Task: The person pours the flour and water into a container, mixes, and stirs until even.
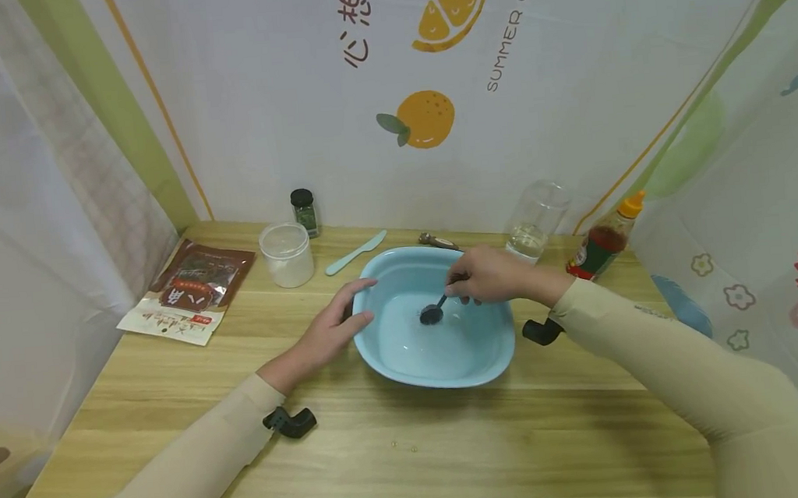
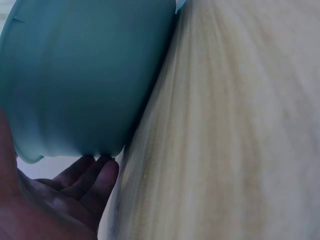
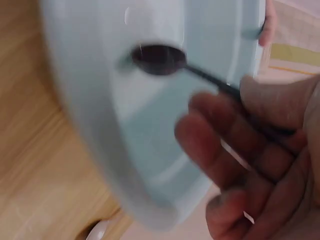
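Note:
A light blue plastic basin [image 1: 407, 358] stands on the wooden table. My left hand [image 1: 324, 329] grips its left side, with the thumb at the rim and the other fingers against the outer wall, as the left wrist view shows the fingers [image 2: 90, 187] there. My right hand [image 1: 492, 274] pinches the handle of a small dark spoon [image 1: 431, 314] over the basin. Its bowl [image 3: 159, 59] hangs low inside the basin, and I cannot tell whether it touches the bottom. Small dark specks lie near the spoon.
Behind the basin are a white-filled jar [image 1: 287, 258], a herb shaker [image 1: 304, 213], a pale blue knife [image 1: 357, 252], a dark-handled utensil [image 1: 438, 241], a clear glass jar [image 1: 534, 223] and a red sauce bottle [image 1: 603, 245]. A brown spice packet [image 1: 194, 288] lies at left.

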Tool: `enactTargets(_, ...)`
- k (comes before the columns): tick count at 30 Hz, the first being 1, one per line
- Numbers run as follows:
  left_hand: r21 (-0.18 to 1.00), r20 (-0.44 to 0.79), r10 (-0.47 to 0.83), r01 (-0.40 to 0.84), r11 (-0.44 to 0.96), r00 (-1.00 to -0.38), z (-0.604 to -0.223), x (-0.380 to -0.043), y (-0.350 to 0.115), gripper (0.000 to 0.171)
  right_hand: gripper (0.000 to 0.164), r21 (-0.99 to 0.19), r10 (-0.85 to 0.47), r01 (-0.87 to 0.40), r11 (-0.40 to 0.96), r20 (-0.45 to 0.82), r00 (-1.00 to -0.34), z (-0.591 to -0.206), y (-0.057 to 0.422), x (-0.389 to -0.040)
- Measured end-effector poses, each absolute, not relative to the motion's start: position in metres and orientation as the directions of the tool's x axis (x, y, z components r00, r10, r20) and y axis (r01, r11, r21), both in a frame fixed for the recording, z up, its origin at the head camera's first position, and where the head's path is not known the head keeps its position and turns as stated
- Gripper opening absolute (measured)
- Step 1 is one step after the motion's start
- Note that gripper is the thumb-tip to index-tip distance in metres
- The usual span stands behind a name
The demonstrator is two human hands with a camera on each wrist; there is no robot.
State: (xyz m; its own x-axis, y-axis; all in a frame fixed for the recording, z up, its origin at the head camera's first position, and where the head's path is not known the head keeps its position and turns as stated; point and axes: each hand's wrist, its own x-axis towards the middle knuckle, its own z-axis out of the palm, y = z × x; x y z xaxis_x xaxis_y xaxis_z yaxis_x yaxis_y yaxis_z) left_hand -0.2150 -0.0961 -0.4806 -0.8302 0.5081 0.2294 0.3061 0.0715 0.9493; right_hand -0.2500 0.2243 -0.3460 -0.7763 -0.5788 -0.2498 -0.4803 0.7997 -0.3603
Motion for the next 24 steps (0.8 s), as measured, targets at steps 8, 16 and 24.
enactTargets(8, 0.95, 0.224, 0.506, 0.303, 0.078, -0.833, -0.479, -0.215, -0.097, 0.056, 0.018, -0.272, -0.556, -0.497, 0.824, -0.219, -0.802, -0.342, 0.236, -0.246)
enactTargets(16, 0.953, 0.216, 0.508, 0.293, 0.077, -0.834, -0.479, -0.215, -0.097, 0.056, 0.02, -0.422, -0.648, -0.498, 0.758, -0.398, -0.649, -0.34, 0.23, -0.239)
enactTargets(24, 0.953, 0.214, 0.513, 0.293, 0.077, -0.831, -0.48, -0.215, -0.096, 0.056, 0.025, -0.277, -0.523, -0.451, 0.848, -0.302, -0.797, -0.34, 0.227, -0.251)
